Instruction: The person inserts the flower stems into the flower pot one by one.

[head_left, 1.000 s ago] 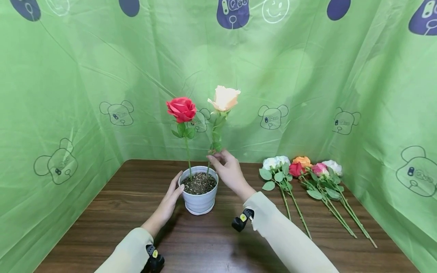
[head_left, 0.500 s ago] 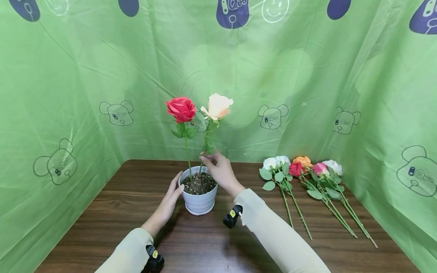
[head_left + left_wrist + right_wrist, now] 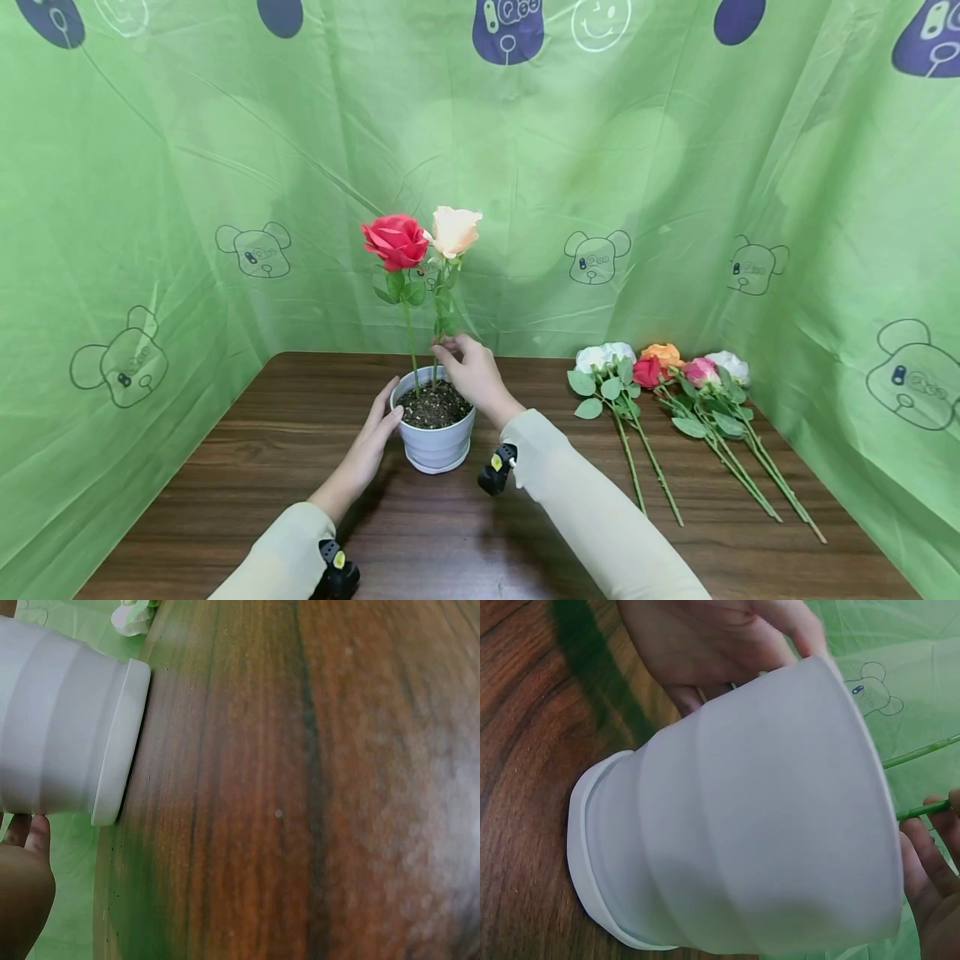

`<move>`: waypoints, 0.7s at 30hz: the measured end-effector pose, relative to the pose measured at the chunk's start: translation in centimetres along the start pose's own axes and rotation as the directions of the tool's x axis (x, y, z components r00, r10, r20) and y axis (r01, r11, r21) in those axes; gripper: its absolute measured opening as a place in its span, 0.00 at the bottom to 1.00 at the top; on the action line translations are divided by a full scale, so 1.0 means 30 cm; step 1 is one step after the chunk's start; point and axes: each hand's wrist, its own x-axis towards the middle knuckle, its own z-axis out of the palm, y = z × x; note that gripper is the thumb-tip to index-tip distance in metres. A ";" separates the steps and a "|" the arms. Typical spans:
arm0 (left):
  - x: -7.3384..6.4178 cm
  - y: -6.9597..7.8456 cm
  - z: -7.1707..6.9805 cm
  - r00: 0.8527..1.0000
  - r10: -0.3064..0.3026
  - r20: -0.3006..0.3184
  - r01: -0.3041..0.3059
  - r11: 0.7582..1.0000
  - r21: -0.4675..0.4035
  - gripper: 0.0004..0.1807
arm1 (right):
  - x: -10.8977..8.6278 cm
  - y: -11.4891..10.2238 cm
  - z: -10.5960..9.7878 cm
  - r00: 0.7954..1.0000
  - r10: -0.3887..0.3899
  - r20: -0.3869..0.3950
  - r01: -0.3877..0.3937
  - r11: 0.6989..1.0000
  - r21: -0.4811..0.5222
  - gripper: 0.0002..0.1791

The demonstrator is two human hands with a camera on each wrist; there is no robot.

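A white ridged flower pot (image 3: 437,448) filled with dark soil (image 3: 435,407) stands upright on its saucer. My left hand (image 3: 366,443) rests against the pot's left side, thumb near the rim and fingers spread along the wall. A red rose (image 3: 395,242) stands in the soil at the back left. Just right of it is a peach rose (image 3: 454,232), nearly upright, its stem low in the pot. Thumb and fingers of my right hand (image 3: 476,377) pinch that stem above the rim. The right wrist view shows the green stem (image 3: 924,810) between the fingers; its lower end is hidden.
On the right of the wooden table (image 3: 262,500) lie several loose roses: white roses (image 3: 604,357), an orange rose (image 3: 663,354), a red rose (image 3: 649,372) and a pink rose (image 3: 701,372). Green curtain (image 3: 525,150) encloses the back and sides.
My right hand has moved left with the peach rose, bringing its bloom lower, beside the red rose, and its stem closer to upright. The left hand and pot stay put.
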 end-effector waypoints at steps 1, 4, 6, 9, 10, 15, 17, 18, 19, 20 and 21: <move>0.001 0.000 0.000 1.000 0.001 0.001 -0.001 1.000 -0.001 0.31 | 0.003 0.002 0.003 1.000 -0.010 -0.002 0.010 1.000 -0.027 0.13; 0.002 -0.002 -0.001 1.000 0.003 -0.001 -0.003 1.000 0.004 0.31 | 0.010 0.013 0.012 0.999 -0.037 -0.007 0.036 0.996 -0.084 0.11; 0.003 -0.002 -0.001 1.000 0.004 -0.002 -0.004 1.000 0.009 0.31 | 0.014 0.019 0.017 0.998 -0.056 -0.012 0.054 0.992 -0.114 0.10; 0.002 -0.004 -0.002 1.000 0.000 -0.003 0.000 1.000 0.014 0.31 | 0.014 0.028 0.027 0.996 -0.087 -0.013 0.085 0.988 -0.126 0.08; 0.002 -0.004 -0.002 1.000 0.000 -0.003 0.000 1.000 0.013 0.31 | 0.013 0.031 0.031 0.995 -0.094 -0.008 0.093 0.987 -0.130 0.08; 0.002 -0.005 -0.002 1.000 -0.004 0.000 0.004 1.000 0.003 0.31 | 0.001 0.053 0.049 0.990 -0.138 0.039 0.142 0.975 -0.173 0.07; 0.002 -0.004 -0.002 1.000 -0.007 0.000 0.007 1.000 -0.002 0.31 | -0.004 0.063 0.057 0.987 -0.153 0.049 0.160 0.969 -0.190 0.07; 0.002 -0.003 -0.002 1.000 -0.009 0.000 0.009 1.000 -0.005 0.31 | -0.005 0.068 0.059 0.986 -0.159 0.048 0.166 0.967 -0.194 0.07; 0.002 -0.002 -0.001 1.000 -0.009 0.000 0.009 1.000 -0.008 0.31 | -0.007 0.072 0.062 0.986 -0.163 0.044 0.168 0.965 -0.199 0.06; 0.002 -0.002 -0.001 1.000 -0.009 0.001 0.009 1.000 -0.012 0.31 | -0.008 0.074 0.063 0.985 -0.168 0.039 0.172 0.964 -0.202 0.06; 0.002 -0.001 -0.001 1.000 -0.009 0.001 0.009 1.000 -0.013 0.31 | -0.008 0.076 0.066 0.984 -0.175 0.031 0.178 0.963 -0.204 0.06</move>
